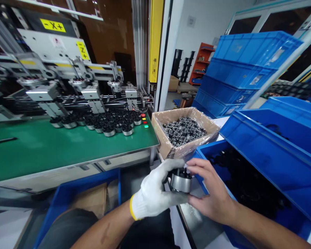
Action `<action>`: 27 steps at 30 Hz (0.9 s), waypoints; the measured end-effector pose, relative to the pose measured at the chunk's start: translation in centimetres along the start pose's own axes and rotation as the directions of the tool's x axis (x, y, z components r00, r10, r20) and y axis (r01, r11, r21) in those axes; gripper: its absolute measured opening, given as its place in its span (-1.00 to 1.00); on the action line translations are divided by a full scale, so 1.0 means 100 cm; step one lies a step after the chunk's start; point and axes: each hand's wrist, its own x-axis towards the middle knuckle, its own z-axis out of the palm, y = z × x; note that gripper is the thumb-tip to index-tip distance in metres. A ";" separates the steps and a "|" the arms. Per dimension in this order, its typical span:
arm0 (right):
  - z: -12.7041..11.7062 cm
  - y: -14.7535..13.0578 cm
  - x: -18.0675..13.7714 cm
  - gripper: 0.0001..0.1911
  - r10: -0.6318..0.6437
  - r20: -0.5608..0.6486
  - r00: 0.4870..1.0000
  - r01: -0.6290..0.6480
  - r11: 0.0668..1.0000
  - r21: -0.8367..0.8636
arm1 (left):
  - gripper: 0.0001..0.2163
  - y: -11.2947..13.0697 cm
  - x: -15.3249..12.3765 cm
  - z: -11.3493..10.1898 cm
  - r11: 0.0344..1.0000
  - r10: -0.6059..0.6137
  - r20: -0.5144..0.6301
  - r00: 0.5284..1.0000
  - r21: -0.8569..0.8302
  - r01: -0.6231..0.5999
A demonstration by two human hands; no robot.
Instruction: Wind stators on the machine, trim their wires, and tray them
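A motor stator (181,183), a steel ring with black plastic on top, is held up between my two hands in front of the carton. My left hand (155,192), in a white glove with a yellow cuff, is closed round its left side. From the right, my bare right hand (209,190) grips it, with the thumb low and the fingers at the top edge. Below the hands is a narrow light surface. The blue bin (248,193) of black plastic parts lies just right of my right hand.
Similar stators (109,129) stand grouped on a green worktop (54,145) under a machine with clamps. A plastic-lined carton (168,150) holds several bare steel cores. Stacked blue crates (238,69) rise behind; another blue bin (119,186) is low at left.
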 end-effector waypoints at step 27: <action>0.026 0.038 -0.054 -0.29 0.255 0.587 0.769 -0.132 0.961 -0.244 | -0.66 -0.013 0.001 -0.055 0.861 -0.020 -0.315 0.949 0.477 0.177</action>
